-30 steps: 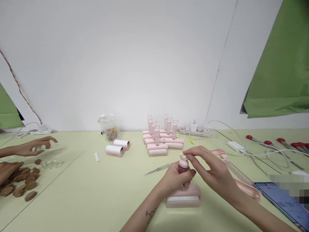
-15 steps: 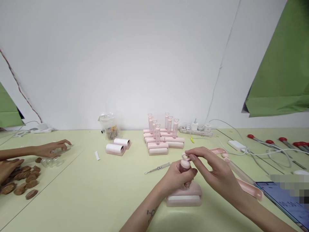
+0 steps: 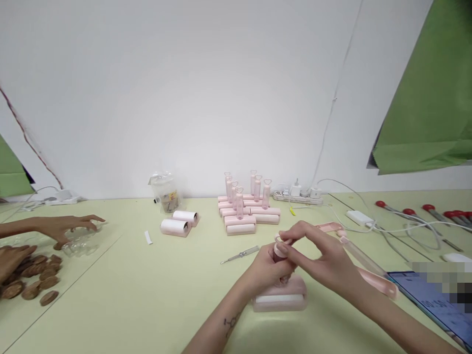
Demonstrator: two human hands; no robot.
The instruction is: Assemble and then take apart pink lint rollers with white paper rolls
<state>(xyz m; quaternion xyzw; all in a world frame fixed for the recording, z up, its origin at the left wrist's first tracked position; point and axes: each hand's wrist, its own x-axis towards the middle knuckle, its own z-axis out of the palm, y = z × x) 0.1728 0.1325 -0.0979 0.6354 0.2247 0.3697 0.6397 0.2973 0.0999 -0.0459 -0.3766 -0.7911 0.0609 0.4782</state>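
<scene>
the left hand (image 3: 271,269) has its fingers wrapped around the upright handle (image 3: 278,256) of a pink roller (image 3: 279,306) standing on the tabletop (image 3: 147,295); the right hand (image 3: 326,255) pinches the handle's ringed cap (image 3: 279,250). a screwdriver (image 3: 240,254) lies just beyond the left hand, with more pink rollers (image 3: 240,225) grouped behind. a pink cover (image 3: 378,281) and a phone (image 3: 429,305) crowd the right arm (image 3: 387,312). far left, a co-worker's hand (image 3: 66,227) is near brown lumps (image 3: 39,269).
</scene>
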